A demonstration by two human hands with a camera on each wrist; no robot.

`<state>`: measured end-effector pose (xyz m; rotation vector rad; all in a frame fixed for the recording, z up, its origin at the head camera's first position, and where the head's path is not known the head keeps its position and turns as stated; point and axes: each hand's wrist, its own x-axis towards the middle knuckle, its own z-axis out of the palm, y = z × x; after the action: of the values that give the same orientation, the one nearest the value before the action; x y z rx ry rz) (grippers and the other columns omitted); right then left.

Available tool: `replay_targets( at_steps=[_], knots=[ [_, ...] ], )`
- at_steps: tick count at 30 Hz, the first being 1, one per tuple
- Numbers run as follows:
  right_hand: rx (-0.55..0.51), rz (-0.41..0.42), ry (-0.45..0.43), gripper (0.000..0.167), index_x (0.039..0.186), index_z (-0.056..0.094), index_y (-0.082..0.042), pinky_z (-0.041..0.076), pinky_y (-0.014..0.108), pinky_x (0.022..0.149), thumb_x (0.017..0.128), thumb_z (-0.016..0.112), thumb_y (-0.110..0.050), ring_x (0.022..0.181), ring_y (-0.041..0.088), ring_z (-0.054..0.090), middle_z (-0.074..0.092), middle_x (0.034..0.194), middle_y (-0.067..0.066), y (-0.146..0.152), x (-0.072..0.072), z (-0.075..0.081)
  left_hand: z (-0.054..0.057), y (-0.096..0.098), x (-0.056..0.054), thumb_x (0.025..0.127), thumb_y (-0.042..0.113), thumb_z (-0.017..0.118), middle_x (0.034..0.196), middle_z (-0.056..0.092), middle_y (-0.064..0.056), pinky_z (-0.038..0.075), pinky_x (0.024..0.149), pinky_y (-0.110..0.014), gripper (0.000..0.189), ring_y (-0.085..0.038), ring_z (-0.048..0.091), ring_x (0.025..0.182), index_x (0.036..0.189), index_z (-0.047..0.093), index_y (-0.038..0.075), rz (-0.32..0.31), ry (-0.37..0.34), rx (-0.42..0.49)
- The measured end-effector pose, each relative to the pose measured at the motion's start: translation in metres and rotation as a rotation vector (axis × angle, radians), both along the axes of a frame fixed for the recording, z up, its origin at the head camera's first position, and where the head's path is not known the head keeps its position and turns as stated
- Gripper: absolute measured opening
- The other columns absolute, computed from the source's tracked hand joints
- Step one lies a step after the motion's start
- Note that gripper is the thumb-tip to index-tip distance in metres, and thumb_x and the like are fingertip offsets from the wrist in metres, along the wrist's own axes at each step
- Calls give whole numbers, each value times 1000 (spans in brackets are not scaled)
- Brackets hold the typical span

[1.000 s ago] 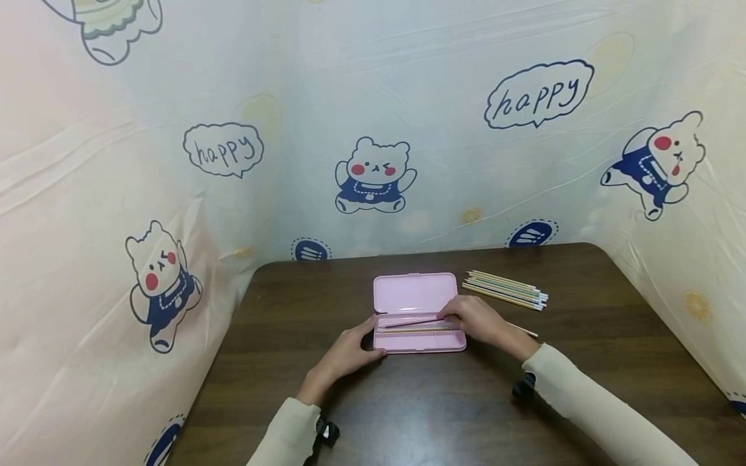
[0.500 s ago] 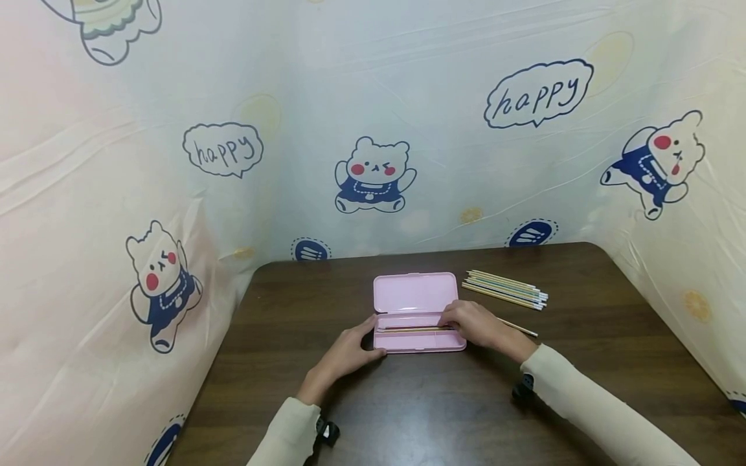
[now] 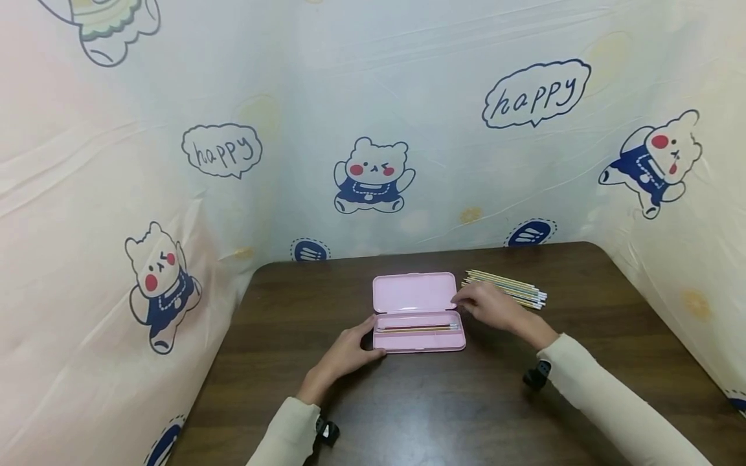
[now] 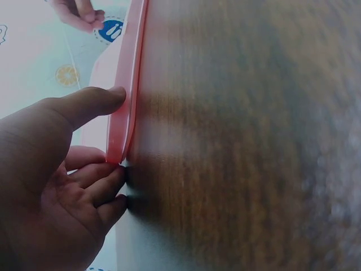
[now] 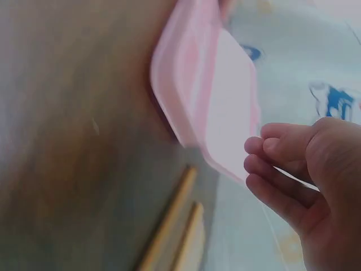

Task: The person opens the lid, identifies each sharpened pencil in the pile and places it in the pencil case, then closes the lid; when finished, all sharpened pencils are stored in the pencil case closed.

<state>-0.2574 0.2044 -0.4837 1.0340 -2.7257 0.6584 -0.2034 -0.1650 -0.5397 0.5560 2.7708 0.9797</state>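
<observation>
A pink pencil case (image 3: 416, 343) lies open on the table, its lid (image 3: 414, 292) folded back. A few slim pencils (image 3: 416, 329) with pale ends lie lengthwise inside it. My left hand (image 3: 346, 349) holds the case's left end; in the left wrist view the thumb (image 4: 104, 104) presses on the front wall and the fingertips touch the end corner. My right hand (image 3: 489, 304) is at the lid's right edge, with fingers loosely bent, thumb near the forefinger and nothing held. Behind it, partly covered, lies a bundle of pencils (image 3: 524, 291).
The dark wooden table (image 3: 419, 414) carries all of these. A patterned cloth (image 3: 373, 97) hangs behind the table and along both sides. In the right wrist view two blurred pencil ends (image 5: 172, 217) point toward the case.
My right hand has let a pencil down into the case, then come up out of it, back and slightly right toward the bundle. The left hand has stayed at the case's left end.
</observation>
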Motion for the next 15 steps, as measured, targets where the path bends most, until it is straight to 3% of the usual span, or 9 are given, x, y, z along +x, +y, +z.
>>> replay_targets(
  at_steps=[4,11,15],
  knots=[
    [-27,-69,35,18,106,83,-6,65,47,83,94,75,3,92,23,77,82,102,8,19,-6,13,0,-1,0,98,39,78,172,36,-11,38,126,-53,85,-31,41,157,166,37,8,-1,2,-1],
    [-2,-230,-19,19,115,81,-3,63,53,85,99,71,-2,93,27,76,81,110,16,62,-11,30,-1,-2,0,98,40,78,172,36,-11,39,126,-53,85,-31,41,157,165,37,7,-6,5,3],
    [19,-272,-38,18,115,81,-3,63,51,81,101,70,-4,88,23,74,81,109,17,86,-12,32,-1,-2,0,98,40,78,172,36,-11,39,126,-53,85,-30,41,157,165,37,8,-7,2,5]
  ],
)
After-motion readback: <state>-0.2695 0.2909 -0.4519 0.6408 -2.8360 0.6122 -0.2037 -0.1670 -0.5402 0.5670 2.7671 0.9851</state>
